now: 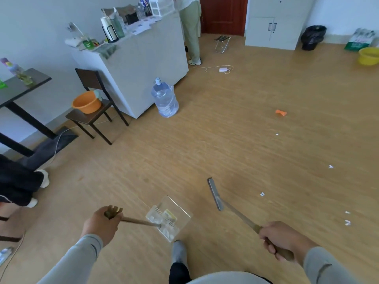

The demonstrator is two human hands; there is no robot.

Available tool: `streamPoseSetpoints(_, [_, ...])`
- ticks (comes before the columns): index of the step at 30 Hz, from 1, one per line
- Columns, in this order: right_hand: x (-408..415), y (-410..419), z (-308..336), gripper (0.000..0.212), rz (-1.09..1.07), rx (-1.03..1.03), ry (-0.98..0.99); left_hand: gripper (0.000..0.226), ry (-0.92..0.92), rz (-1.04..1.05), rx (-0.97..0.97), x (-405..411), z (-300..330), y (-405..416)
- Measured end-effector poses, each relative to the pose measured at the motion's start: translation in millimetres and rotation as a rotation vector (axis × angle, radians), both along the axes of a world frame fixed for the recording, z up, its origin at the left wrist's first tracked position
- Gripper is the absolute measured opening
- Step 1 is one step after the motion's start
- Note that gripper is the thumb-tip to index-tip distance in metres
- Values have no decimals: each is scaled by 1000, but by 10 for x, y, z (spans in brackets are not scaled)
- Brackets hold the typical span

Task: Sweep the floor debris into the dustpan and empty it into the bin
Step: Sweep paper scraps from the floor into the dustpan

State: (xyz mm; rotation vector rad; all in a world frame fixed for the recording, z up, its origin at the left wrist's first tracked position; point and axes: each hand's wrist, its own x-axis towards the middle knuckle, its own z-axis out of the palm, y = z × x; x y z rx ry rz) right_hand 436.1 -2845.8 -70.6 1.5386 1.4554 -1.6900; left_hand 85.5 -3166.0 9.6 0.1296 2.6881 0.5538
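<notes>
Two hands share the work: the left hand (102,221) curls round the handle of a clear dustpan (169,217) already holding scraps, while the right hand (282,239) grips the broom (215,194), its long head pointing away along the floor (205,140). The remaining white scraps (262,194) and an orange scrap (280,112) lie right of the broom, nearer the right hand. The black-bagged bin (312,37) stands well apart by the far wall.

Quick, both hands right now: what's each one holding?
Left hand: grips the dustpan handle.
Right hand: grips the broom handle.
</notes>
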Motion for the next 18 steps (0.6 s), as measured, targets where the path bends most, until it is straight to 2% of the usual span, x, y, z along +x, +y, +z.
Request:
streamPoseSetpoints(4, [-457,-40,25,7,2,16,-52,12,-13,-82,-47,-638,-230,-53])
streamPoseSetpoints(10, [-1384,-100,60,5,37,77,-132,14,-64,-143,-66,-1604,-602,-125])
streamPoseSetpoints(18, [-2911,10,-449,16,38,167,-250,11,-194,-186,-139,-2476,-1436,-70])
